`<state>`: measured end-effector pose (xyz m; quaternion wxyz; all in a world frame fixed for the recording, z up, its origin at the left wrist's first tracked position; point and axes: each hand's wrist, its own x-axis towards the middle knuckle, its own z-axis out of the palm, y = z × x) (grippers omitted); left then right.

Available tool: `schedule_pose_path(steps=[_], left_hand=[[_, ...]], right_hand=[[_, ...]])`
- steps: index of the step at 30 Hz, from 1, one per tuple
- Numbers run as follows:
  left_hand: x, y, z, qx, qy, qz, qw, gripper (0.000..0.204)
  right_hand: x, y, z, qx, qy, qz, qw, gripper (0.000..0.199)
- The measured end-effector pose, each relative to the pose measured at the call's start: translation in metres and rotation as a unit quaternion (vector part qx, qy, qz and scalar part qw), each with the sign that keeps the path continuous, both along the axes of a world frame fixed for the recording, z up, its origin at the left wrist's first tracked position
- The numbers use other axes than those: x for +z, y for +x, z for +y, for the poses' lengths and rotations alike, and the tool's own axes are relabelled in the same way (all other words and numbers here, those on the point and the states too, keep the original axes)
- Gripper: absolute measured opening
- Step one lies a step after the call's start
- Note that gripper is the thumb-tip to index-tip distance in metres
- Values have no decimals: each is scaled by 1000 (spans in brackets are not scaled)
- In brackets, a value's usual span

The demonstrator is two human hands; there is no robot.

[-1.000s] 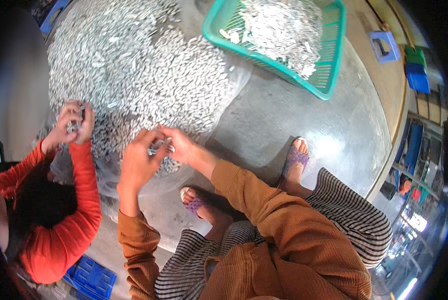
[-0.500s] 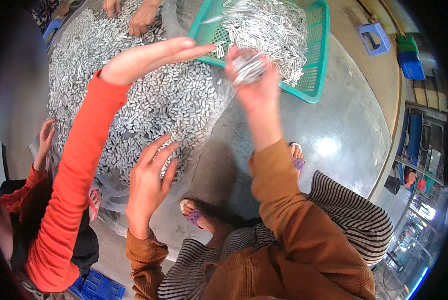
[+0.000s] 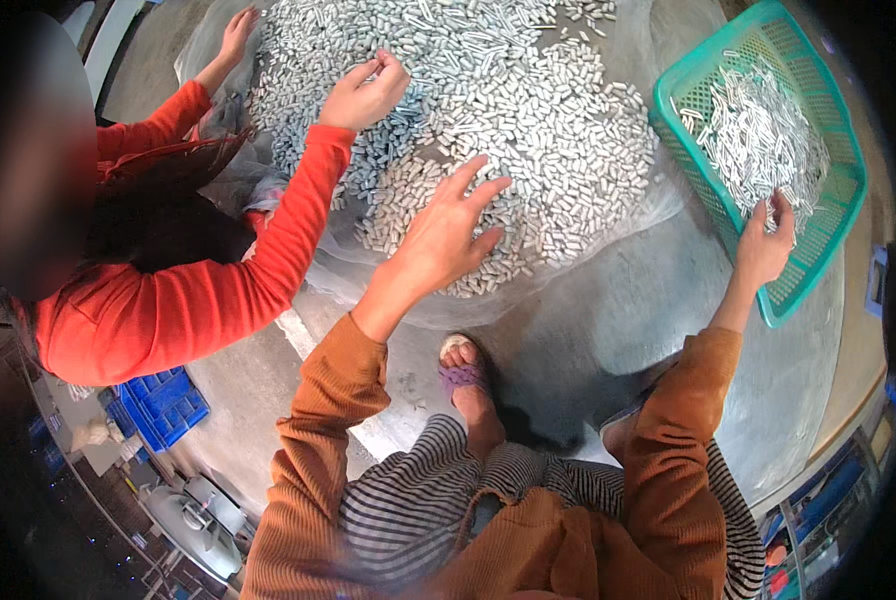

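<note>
A broad heap of small silvery-grey rod-shaped pieces (image 3: 568,130) lies on a translucent sheet (image 3: 508,310) on the floor. Over its near edge my left hand (image 3: 433,235) is open, fingers spread and nothing in them. At the right stands a green plastic basket (image 3: 823,275) partly filled with longer, slim silvery pieces (image 3: 753,140). My right hand (image 3: 765,245) reaches over the basket's near rim to those pieces. Its thumb and fingers are curved but apart, with nothing visible held; the fingertips are close to the pieces.
On my left a person in a red sleeve (image 3: 258,275) holds one hand (image 3: 368,92) over the heap and another farther back. Blue plastic trays (image 3: 163,405) lie on the floor behind that person. My sandalled foot (image 3: 461,365) is just short of the sheet.
My view has swung left. My right hand, which held a bundle of slim pieces near the basket, no longer shows the bundle. The co-worker's red-sleeved arm has drawn back from the basket.
</note>
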<state>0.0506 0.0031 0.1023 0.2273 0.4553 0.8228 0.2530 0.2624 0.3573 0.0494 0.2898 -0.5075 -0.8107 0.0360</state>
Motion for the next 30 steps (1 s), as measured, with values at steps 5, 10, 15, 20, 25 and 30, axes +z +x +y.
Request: schedule_pose_path(steps=[5, 10, 15, 20, 25, 30], left_hand=[[-38, -48, 47, -16, 34, 52, 998, 56], [-100, -154, 164, 41, 86, 411, 907, 33], [-83, -172, 177, 111, -74, 386, 913, 32], [-135, -159, 138, 76, -44, 441, 893, 44], [-121, -104, 98, 75, -20, 295, 952, 42], [-98, -30, 44, 21, -1, 137, 990, 50]], right_hand=[[-10, -13, -16, -30, -125, -1, 992, 22], [-15, -7, -11, -25, -143, 27, 989, 21], [-11, -8, -12, -21, -173, 55, 983, 21], [-10, -12, -16, -25, -185, 67, 980, 23], [-12, -11, -13, -30, -200, 54, 978, 24], [-14, -5, -5, -23, -184, 9, 983, 26]])
